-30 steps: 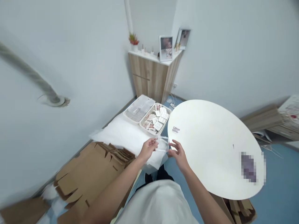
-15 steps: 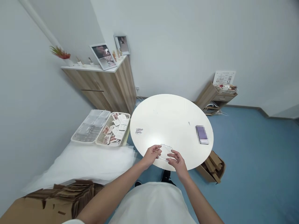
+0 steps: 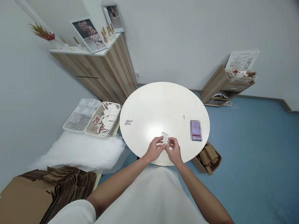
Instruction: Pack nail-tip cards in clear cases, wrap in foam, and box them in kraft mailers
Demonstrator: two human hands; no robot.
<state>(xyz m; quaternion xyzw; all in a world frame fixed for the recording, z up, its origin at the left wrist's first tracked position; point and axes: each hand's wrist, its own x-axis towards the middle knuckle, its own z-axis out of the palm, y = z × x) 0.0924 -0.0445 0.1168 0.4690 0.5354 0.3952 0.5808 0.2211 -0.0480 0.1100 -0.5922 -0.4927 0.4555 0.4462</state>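
A small clear plastic case (image 3: 165, 136) is held between both hands above the near edge of the round white table (image 3: 161, 96). My left hand (image 3: 154, 150) grips its left side, thumb reaching toward the lower end. On the other side, my right hand (image 3: 174, 152) has its fingers closed around the right edge, and the two thumbs nearly meet. The case looks tilted; whether it is open is hard to see. To the left on the table lies a small card of dark-edged oval pieces (image 3: 128, 122). A purple, pixelated flat item (image 3: 195, 130) lies to the right.
A tiny dark item (image 3: 184, 117) lies on the table. Left stand a basket of cards (image 3: 102, 119), a tray of clear boxes (image 3: 80, 116), white sheets (image 3: 81, 149) and stacked cardboard (image 3: 63, 193). A cardboard box (image 3: 207, 158) sits on the floor at right.
The case has turned from lying broad and flat to a narrower, tilted view. My hands have come closer together around it. The camera view has shifted.
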